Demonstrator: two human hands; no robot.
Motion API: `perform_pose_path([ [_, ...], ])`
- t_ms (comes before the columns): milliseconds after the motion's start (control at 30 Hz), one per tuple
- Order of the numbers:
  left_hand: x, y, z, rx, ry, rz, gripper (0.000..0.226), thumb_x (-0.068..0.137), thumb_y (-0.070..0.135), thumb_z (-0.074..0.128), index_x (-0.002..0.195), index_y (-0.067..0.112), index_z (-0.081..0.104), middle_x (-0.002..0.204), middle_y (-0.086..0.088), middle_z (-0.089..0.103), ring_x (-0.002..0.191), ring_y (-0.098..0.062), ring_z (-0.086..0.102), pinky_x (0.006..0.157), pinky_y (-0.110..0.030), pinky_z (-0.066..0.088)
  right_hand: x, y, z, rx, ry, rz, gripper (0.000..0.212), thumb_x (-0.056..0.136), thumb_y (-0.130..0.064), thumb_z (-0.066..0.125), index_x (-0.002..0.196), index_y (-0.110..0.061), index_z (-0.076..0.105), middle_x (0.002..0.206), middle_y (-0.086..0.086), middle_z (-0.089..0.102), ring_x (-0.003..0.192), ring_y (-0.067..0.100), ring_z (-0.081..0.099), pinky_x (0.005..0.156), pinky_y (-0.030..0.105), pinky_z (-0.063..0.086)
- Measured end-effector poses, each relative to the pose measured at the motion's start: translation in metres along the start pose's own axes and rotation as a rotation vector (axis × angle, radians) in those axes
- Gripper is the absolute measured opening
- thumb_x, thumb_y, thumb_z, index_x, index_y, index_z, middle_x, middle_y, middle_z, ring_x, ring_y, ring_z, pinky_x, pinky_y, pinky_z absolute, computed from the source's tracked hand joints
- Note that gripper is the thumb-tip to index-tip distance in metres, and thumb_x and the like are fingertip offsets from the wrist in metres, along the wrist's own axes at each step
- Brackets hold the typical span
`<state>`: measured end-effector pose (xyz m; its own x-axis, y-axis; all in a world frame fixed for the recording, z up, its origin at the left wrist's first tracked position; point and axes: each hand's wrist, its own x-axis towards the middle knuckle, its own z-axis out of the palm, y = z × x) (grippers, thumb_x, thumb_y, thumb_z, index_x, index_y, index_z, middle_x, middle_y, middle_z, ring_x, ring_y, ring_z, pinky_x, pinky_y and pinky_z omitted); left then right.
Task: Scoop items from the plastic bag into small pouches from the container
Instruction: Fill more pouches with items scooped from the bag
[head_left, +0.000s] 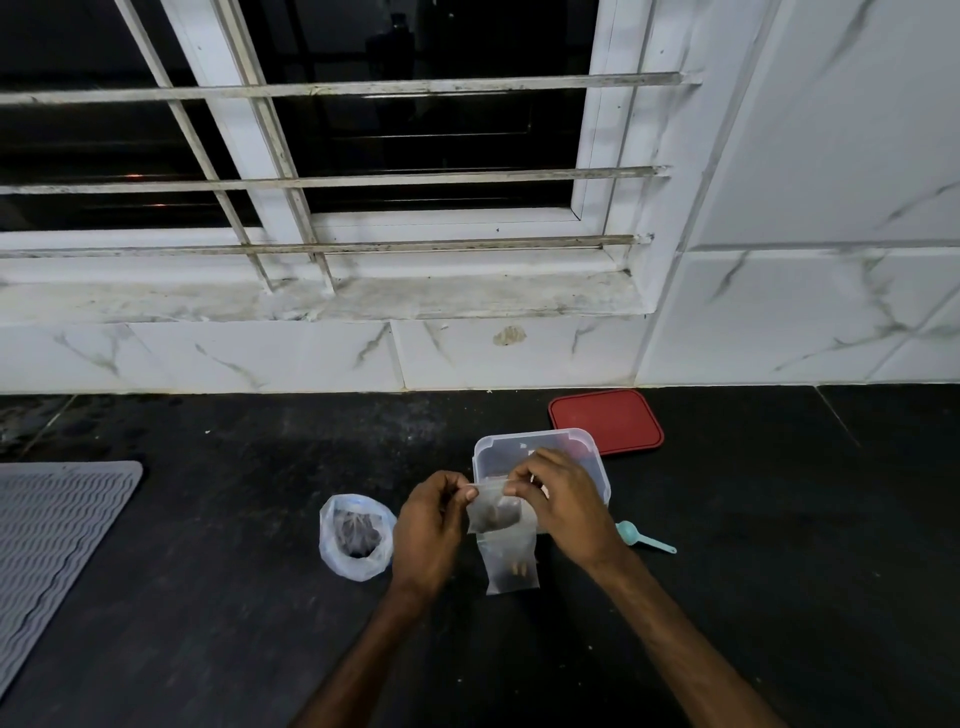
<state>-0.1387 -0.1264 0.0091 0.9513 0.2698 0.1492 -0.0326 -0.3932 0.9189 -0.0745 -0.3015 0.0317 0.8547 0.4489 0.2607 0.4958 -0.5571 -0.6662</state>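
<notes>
Pinching filmy translucent pouch (493, 512)

Both hands are held close together, one on each side of a small pouch (496, 512). The left hand (431, 525) is seen just left of the pouch, and the top left corner is pinched by its thumb and finger. The right hand (563, 506) is seen just right of the pouch, and the top edge is pinched by its curled fingers. Both bare arms are stretched forward from below the pouch and are spread wider apart lower down.
</notes>
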Motion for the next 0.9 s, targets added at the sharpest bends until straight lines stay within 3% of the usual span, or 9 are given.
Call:
perform_pose_path([
  [100, -0.001, 0.002, 0.0, -0.012, -0.021, 0.0, 0.009, 0.089, 0.036, 0.056, 0.084, 0.03, 0.06, 0.082, 0.006, 0.067, 0.079, -0.016, 0.064, 0.072, -0.049, 0.054, 0.0, 0.0, -0.004, -0.052, 0.028, -0.016, 0.012, 0.084, -0.008, 0.067, 0.074, -0.014, 0.071, 0.08, -0.003, 0.066, 0.085, 0.013, 0.059, 0.087, 0.032, 0.045],
  [200, -0.004, 0.008, 0.004, -0.142, -0.026, 0.01, 0.002, 0.091, 0.025, 0.064, 0.09, 0.027, 0.063, 0.088, 0.003, 0.069, 0.082, -0.017, 0.068, 0.074, -0.044, 0.058, -0.002, 0.0, -0.006, -0.126, 0.06, -0.058, 0.016, 0.082, -0.003, 0.066, 0.071, -0.013, 0.072, 0.077, -0.002, 0.07, 0.086, 0.016, 0.064, 0.101, 0.022, 0.034],
  [267, -0.004, 0.012, 0.004, -0.141, -0.049, 0.038, 0.009, 0.09, 0.02, 0.068, 0.098, 0.024, 0.064, 0.091, 0.004, 0.071, 0.084, -0.015, 0.07, 0.072, -0.037, 0.059, -0.003, 0.002, -0.007, -0.082, 0.05, -0.021, 0.015, 0.086, -0.009, 0.067, 0.077, -0.018, 0.074, 0.082, -0.007, 0.07, 0.09, 0.008, 0.062, 0.095, 0.023, 0.041],
  [400, -0.003, 0.002, 0.004, 0.018, -0.124, 0.006, 0.008, 0.086, 0.037, 0.07, 0.088, 0.03, 0.067, 0.082, 0.009, 0.072, 0.078, -0.009, 0.07, 0.07, -0.04, 0.059, -0.01, 0.001, -0.01, 0.01, -0.087, 0.081, 0.004, 0.087, -0.027, 0.071, 0.085, -0.025, 0.073, 0.082, -0.016, 0.066, 0.081, 0.0, 0.06, 0.074, 0.016, 0.048],
  [500, -0.006, -0.01, 0.004, 0.167, -0.236, -0.094, 0.024, 0.079, 0.057, 0.061, 0.087, 0.035, 0.065, 0.078, 0.013, 0.071, 0.074, -0.004, 0.068, 0.071, -0.042, 0.058, -0.018, 0.006, -0.009, 0.028, -0.192, 0.155, 0.005, 0.086, -0.028, 0.072, 0.087, -0.023, 0.074, 0.082, -0.015, 0.068, 0.08, -0.001, 0.062, 0.074, 0.018, 0.051],
  [633, -0.016, -0.026, 0.015, 0.379, -0.331, -0.103, 0.015, 0.084, 0.046, 0.066, 0.091, 0.033, 0.065, 0.086, 0.017, 0.07, 0.08, 0.002, 0.065, 0.077, -0.035, 0.057, -0.029, 0.015, 0.005, -0.032, -0.317, 0.241, 0.006, 0.086, -0.027, 0.073, 0.086, -0.021, 0.073, 0.084, -0.012, 0.068, 0.077, 0.0, 0.063, 0.078, 0.023, 0.054],
  [767, -0.019, -0.032, 0.022, 0.503, -0.323, -0.096, 0.011, 0.088, 0.037, 0.064, 0.096, 0.03, 0.062, 0.098, 0.015, 0.064, 0.084, -0.002, 0.062, 0.078, -0.031, 0.055, -0.035, 0.024, 0.021, -0.145, -0.367, 0.256, 0.015, 0.089, -0.019, 0.068, 0.104, -0.02, 0.072, 0.103, -0.006, 0.072, 0.09, 0.002, 0.065, 0.088, 0.021, 0.053],
  [833, -0.018, -0.033, 0.021, 0.51, -0.314, -0.081, 0.015, 0.088, 0.036, 0.065, 0.101, 0.031, 0.06, 0.103, 0.016, 0.061, 0.085, -0.001, 0.06, 0.073, -0.022, 0.052, -0.034, 0.025, 0.021, -0.188, -0.348, 0.264, 0.027, 0.091, -0.017, 0.066, 0.118, -0.021, 0.067, 0.114, -0.005, 0.069, 0.101, 0.004, 0.064, 0.093, 0.021, 0.051],
  [900, -0.015, -0.032, 0.018, 0.47, -0.295, -0.065, 0.017, 0.088, 0.036, 0.067, 0.103, 0.033, 0.059, 0.104, 0.017, 0.058, 0.085, 0.0, 0.06, 0.07, -0.014, 0.049, -0.028, 0.021, 0.016, -0.226, -0.295, 0.244, 0.027, 0.094, -0.023, 0.062, 0.121, -0.022, 0.065, 0.118, -0.006, 0.066, 0.106, 0.006, 0.062, 0.094, 0.023, 0.05],
])
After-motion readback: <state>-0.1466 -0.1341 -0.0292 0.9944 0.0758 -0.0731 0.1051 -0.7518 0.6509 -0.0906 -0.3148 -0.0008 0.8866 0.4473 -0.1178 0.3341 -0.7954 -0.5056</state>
